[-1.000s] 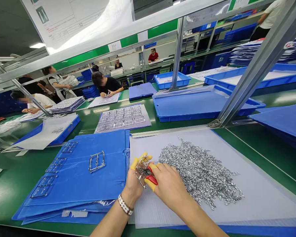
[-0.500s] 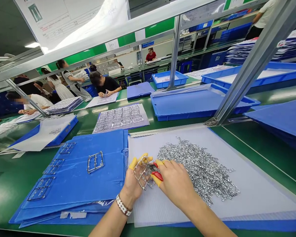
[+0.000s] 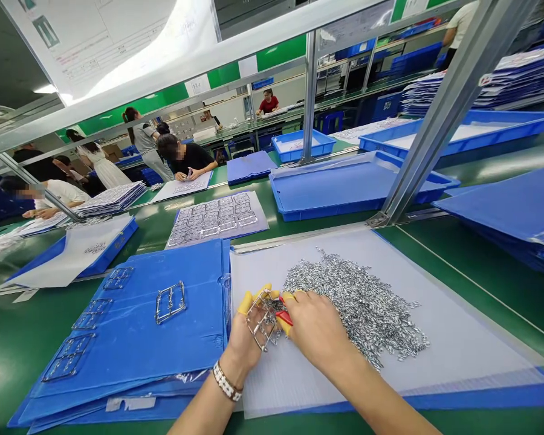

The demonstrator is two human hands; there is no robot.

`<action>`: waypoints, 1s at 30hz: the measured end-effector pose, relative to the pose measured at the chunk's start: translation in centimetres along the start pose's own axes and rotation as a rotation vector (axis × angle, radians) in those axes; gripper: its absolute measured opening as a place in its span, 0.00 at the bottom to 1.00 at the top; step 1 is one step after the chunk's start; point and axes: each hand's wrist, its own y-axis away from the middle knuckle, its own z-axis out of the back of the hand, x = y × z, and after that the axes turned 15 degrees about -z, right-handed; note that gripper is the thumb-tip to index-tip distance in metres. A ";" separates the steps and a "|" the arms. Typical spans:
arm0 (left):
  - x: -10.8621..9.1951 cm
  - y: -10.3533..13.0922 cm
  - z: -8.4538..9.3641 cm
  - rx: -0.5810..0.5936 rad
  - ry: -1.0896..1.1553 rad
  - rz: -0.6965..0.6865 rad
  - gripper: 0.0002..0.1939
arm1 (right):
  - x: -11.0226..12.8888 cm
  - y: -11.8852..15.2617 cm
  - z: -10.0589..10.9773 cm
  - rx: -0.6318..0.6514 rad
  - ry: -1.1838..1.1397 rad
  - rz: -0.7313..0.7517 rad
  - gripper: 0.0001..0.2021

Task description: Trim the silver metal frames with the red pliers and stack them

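Note:
My left hand [image 3: 243, 338], with yellow finger cots and a patterned bracelet at its wrist, holds a small silver wire frame [image 3: 255, 336] tilted upright in its fingers. My right hand [image 3: 320, 326] is closed on red-handled pliers [image 3: 284, 317], whose jaws reach into the frame's side. Small metal links, blurred together, show between the two hands. Beside them on a white sheet [image 3: 272, 386] lies a big heap of silver links [image 3: 353, 302]. Another wire frame [image 3: 171, 301] rests on the stacked blue sheets [image 3: 136, 344] at left.
Several wire frames [image 3: 68, 357] line the left edge of the blue sheets. Behind lies a panel covered with frames [image 3: 217, 217]. Blue trays [image 3: 326, 190] stand at the back, near a metal post [image 3: 428, 127]. Other people sit and stand farther off.
The whole view has shifted slightly to the left. My right hand has turned a little around the pliers, still against the frame in my left hand.

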 end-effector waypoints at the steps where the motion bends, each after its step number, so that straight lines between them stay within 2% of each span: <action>1: -0.1 0.0 0.0 0.001 0.016 0.006 0.23 | -0.1 0.1 0.0 -0.004 0.004 0.001 0.08; 7: -0.9 -0.5 0.0 0.017 0.213 0.057 0.25 | -1.2 0.9 0.0 0.000 0.022 -0.011 0.10; 11: -1.0 -0.7 -0.2 0.035 0.262 0.058 0.25 | -1.2 1.2 -0.3 0.036 0.031 -0.023 0.09; 21: -0.4 -0.4 -0.5 -0.001 0.206 -0.002 0.24 | -0.8 1.2 -0.3 0.050 0.015 -0.028 0.09; 30: -0.4 -0.3 -0.7 -0.054 0.155 -0.057 0.23 | -0.4 1.0 -0.3 0.113 0.047 -0.025 0.08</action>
